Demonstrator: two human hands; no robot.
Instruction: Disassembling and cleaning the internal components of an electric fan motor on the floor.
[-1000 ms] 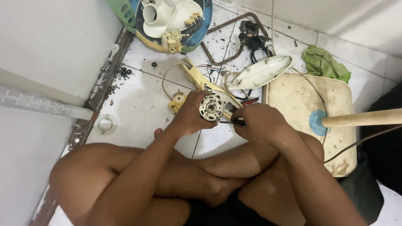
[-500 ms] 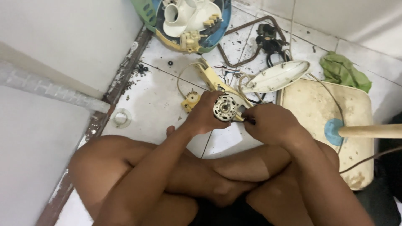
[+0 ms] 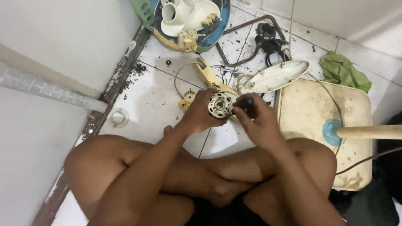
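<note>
Sitting cross-legged on a grimy white tiled floor (image 3: 150, 104). Left hand (image 3: 201, 115) fingers clamped on a small motor (image 3: 220, 104); right hand (image 3: 257, 121) pinches a black tool (image 3: 246, 102) just beside the motor.

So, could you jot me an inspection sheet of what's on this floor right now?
Surface: white tiled floor, strewn with dark grit.
Job's things: round metal motor in the left hand; right hand holds a dark tool handle against it.
Clutter: blue and cream fan housing, cream oval cover, cream base plate, green rag, clear ring.
Hands: both closed on their things.
Cables: thin wires by the yellow part; black cable at the right.
Surroundings: white wall, wooden pole.
</note>
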